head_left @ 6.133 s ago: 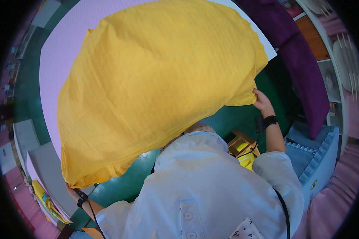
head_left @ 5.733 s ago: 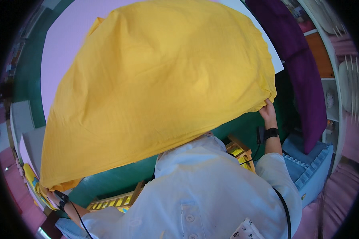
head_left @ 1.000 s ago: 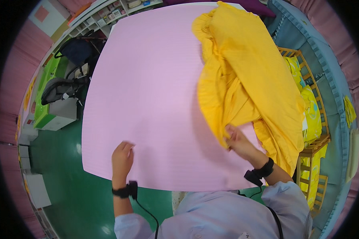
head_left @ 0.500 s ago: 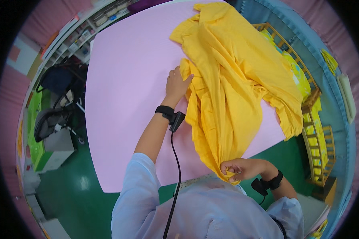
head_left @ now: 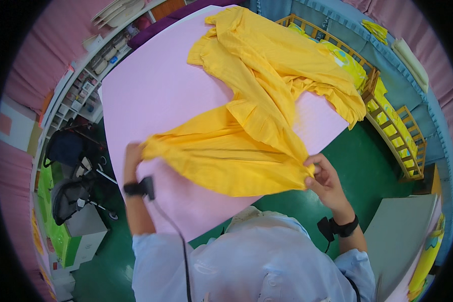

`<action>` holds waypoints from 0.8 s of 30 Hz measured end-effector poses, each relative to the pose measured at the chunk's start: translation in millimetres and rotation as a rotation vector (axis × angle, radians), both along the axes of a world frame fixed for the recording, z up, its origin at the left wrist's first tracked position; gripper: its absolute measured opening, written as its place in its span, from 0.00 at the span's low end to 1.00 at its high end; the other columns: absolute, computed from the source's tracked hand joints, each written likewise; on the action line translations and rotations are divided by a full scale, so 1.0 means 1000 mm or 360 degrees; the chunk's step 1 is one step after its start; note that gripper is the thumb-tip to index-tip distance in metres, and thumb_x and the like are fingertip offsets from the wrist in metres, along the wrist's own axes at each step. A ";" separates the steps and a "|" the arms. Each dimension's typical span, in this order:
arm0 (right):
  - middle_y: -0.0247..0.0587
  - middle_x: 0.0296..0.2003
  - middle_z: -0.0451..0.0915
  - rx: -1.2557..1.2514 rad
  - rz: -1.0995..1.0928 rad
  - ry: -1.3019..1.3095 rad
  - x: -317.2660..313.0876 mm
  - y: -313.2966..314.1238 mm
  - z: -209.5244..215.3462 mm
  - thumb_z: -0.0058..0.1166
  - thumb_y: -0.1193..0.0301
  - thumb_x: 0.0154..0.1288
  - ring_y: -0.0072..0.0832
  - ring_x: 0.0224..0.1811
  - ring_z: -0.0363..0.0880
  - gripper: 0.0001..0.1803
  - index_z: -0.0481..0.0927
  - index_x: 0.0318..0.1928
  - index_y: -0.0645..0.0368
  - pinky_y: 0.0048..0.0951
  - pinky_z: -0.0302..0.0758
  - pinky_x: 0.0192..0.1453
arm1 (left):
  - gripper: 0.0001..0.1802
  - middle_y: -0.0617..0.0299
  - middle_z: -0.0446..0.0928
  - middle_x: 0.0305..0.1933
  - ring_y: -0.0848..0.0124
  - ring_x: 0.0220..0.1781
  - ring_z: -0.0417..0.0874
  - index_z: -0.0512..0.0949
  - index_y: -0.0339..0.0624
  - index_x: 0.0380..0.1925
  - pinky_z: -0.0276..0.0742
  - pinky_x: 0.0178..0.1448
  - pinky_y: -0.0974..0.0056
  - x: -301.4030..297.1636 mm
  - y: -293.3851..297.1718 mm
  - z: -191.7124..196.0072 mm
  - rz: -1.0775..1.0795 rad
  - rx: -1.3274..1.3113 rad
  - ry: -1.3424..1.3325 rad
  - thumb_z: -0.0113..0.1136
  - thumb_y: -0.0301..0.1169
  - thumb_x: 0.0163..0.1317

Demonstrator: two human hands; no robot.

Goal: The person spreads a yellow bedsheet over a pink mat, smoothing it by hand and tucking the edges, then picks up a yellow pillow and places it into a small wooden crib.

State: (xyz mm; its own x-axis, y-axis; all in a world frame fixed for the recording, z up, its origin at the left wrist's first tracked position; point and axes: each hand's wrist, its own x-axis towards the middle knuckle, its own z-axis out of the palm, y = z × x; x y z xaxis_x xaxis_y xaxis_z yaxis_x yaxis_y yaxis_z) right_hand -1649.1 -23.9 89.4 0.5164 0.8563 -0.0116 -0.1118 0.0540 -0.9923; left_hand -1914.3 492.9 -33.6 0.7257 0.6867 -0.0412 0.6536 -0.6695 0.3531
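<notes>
A large yellow cloth [head_left: 267, 65], thin and wrinkled with a ruffled edge, lies in loose folds over a pink-covered bed or table [head_left: 151, 100]. Its near part is pulled taut between my hands, and thin dark lines run across this stretch. My left hand [head_left: 134, 156], slightly blurred, grips the cloth's left end above the pink surface. On the right, my right hand [head_left: 327, 182] pinches the near right corner between thumb and fingers, beyond the surface's edge. The far part of the cloth rests bunched, with its right end hanging over the side.
Wooden cots [head_left: 382, 113] with yellow bedding stand along the right. To the left are folded strollers [head_left: 70, 191], a green and white box [head_left: 80, 241] and shelves [head_left: 85, 95]. A grey-white panel [head_left: 400, 231] stands at the near right, over green floor [head_left: 287, 214].
My left hand has moved left and nearer, drawing the cloth's edge out sideways. My right hand has risen slightly to the right, still gripping its corner. The view has shifted.
</notes>
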 end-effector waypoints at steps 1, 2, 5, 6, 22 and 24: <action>0.32 0.30 0.73 0.0155 0.0029 0.0082 -0.006 0.005 0.000 0.46 0.79 0.62 0.16 0.32 0.70 0.16 0.64 0.51 0.58 0.17 0.67 0.36 | 0.08 0.51 0.74 0.20 0.65 0.20 0.75 0.76 0.38 0.25 0.65 0.20 0.61 -0.055 -0.003 0.015 -0.0650 0.0786 -0.0019 0.52 0.32 0.55; 0.32 0.30 0.73 0.0163 -0.0002 0.0083 -0.017 0.012 -0.002 0.46 0.79 0.62 0.16 0.32 0.70 0.16 0.64 0.51 0.58 0.17 0.67 0.36 | 0.06 0.52 0.72 0.20 0.62 0.21 0.74 0.75 0.39 0.24 0.65 0.23 0.60 -0.097 -0.018 0.030 -0.0329 0.0499 -0.0063 0.52 0.29 0.53; 0.37 0.36 0.75 0.0372 0.0167 0.0212 -0.043 0.028 -0.009 0.46 0.79 0.62 0.18 0.37 0.71 0.19 0.62 0.54 0.59 0.21 0.69 0.42 | 0.11 0.61 0.63 0.13 0.69 0.14 0.65 0.69 0.43 0.14 0.57 0.20 0.65 -0.252 -0.069 0.045 0.1230 -0.0532 -0.0559 0.50 0.31 0.53; 0.37 0.38 0.75 0.0293 0.0276 0.0185 -0.049 0.031 -0.018 0.46 0.79 0.62 0.19 0.38 0.71 0.20 0.63 0.54 0.58 0.22 0.69 0.43 | 0.15 0.65 0.60 0.10 0.74 0.11 0.61 0.67 0.45 0.09 0.53 0.17 0.68 -0.301 -0.085 0.044 0.1833 -0.0695 -0.0951 0.49 0.33 0.53; 0.40 0.51 0.68 -0.0922 -0.0529 0.0986 -0.106 0.009 -0.206 0.59 0.58 0.55 0.35 0.58 0.60 0.27 0.67 0.51 0.57 0.48 0.64 0.54 | 0.40 0.47 0.59 0.63 0.61 0.65 0.60 0.56 0.32 0.60 0.55 0.65 0.62 -0.299 -0.184 -0.070 0.0956 -0.1021 -0.0478 0.56 0.49 0.57; 0.39 0.53 0.67 -0.0747 -0.0425 0.1151 -0.128 0.022 -0.207 0.58 0.57 0.56 0.34 0.61 0.56 0.27 0.66 0.52 0.56 0.52 0.61 0.55 | 0.39 0.50 0.60 0.62 0.63 0.63 0.61 0.57 0.33 0.59 0.57 0.64 0.62 -0.279 -0.169 -0.078 0.0739 -0.1317 -0.0952 0.58 0.46 0.56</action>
State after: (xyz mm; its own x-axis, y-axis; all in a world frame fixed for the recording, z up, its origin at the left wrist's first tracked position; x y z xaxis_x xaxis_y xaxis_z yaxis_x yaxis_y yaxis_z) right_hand -1777.1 -1.4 -117.6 0.4283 0.5340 -0.7290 -0.7589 -0.2254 -0.6110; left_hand -2193.6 323.4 -111.7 0.4623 0.8187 -0.3406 0.3551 0.1811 0.9171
